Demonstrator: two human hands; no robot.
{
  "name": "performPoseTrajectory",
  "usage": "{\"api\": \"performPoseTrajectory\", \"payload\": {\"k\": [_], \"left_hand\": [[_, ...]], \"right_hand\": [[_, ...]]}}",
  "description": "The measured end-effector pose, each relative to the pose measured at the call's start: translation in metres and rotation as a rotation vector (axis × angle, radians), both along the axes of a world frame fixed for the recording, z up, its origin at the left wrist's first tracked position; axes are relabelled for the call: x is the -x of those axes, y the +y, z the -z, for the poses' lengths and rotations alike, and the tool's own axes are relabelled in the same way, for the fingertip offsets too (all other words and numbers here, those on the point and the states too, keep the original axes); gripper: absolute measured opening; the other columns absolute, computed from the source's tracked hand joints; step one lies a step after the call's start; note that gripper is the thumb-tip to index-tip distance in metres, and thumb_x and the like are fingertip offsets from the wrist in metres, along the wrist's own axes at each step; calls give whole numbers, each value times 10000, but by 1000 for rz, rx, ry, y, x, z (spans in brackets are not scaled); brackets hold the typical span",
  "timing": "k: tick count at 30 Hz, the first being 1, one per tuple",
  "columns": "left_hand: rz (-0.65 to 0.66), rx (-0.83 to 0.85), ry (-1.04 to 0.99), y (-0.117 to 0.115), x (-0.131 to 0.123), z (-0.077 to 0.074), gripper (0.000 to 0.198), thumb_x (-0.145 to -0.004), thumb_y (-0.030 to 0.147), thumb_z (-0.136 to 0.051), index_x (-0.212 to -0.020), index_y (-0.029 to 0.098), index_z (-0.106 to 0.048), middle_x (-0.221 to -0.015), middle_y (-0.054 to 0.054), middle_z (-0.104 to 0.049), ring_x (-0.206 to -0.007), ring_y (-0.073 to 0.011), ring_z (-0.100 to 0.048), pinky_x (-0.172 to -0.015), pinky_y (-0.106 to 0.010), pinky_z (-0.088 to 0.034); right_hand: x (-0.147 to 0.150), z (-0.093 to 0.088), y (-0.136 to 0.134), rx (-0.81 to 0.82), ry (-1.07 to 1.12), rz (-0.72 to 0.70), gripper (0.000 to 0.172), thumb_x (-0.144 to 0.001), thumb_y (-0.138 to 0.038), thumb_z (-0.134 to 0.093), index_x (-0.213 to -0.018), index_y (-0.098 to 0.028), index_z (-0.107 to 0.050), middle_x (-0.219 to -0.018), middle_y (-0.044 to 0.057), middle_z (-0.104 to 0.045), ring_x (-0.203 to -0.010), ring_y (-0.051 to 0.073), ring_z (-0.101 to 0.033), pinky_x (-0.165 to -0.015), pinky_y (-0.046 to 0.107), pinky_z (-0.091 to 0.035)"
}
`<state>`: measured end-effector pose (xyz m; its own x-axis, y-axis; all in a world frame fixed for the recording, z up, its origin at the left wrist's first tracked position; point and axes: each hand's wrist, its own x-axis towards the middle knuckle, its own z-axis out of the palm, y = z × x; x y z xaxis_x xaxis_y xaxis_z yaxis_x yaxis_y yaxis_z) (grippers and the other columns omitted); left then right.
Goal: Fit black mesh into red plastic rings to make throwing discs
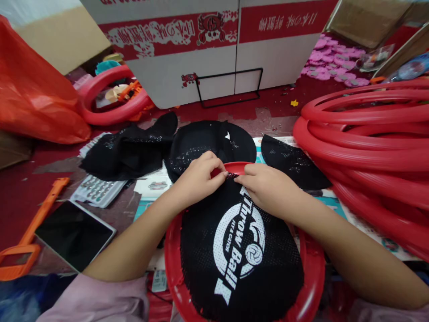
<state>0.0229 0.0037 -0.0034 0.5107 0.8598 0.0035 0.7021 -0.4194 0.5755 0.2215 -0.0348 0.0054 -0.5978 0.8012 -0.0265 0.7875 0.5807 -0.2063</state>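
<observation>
Where the black cloth (246, 243) lay inside the red hoop (313, 264), its far edge met the hoop's far side, and there both hands were at work. The left hand (203, 176) pinched that edge narrowly between thumb and finger; the right hand (266, 188) pinched it just beside, neither clearly nearer. From the fingertips the cloth spread toward the body, its longer axis seemingly running from the hoop's far side to its near side. White print (219, 241) slanted across it: "Throw Ball", smaller "FLY & CATCH", plus a ball drawing (254, 254).

Beyond the hoop: loose black cloth pieces (211, 138). Right of the hoop: a stack of red hoops (375, 147). Left of it: a tablet (75, 235), screen dark. Farthest beyond the hoop stood a white carton (161, 76), lettering upside down; 日本の味 could be made out, beside a red crab (212, 27).
</observation>
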Motion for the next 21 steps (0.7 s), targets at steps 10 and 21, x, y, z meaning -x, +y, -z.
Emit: {"api": "performPoseTrajectory", "payload": {"k": [10,21], "left_hand": [[44,-20,7,-1,1,-1,153,-830,187,-475,-910,179,-605,-986,-48,-554,-912,-188,-561,-855,-375,-436],[369,-91,126,1,8,-7,520,-764,-23,-310,-1156,204,-566,-1389,-76,-525,-1348,-214,-410,-1104,-477,-258]], "right_hand": [[-2,-7,-2,10,-18,37,309,-887,-148,-474,-1099,-228,-684,-915,41,-660,-840,199,-619,-631,289,-383],[-2,-16,-1,125,-44,24,185,-825,-129,-508,-832,-199,-679,-874,26,-702,-828,202,-638,-638,286,-359]]}}
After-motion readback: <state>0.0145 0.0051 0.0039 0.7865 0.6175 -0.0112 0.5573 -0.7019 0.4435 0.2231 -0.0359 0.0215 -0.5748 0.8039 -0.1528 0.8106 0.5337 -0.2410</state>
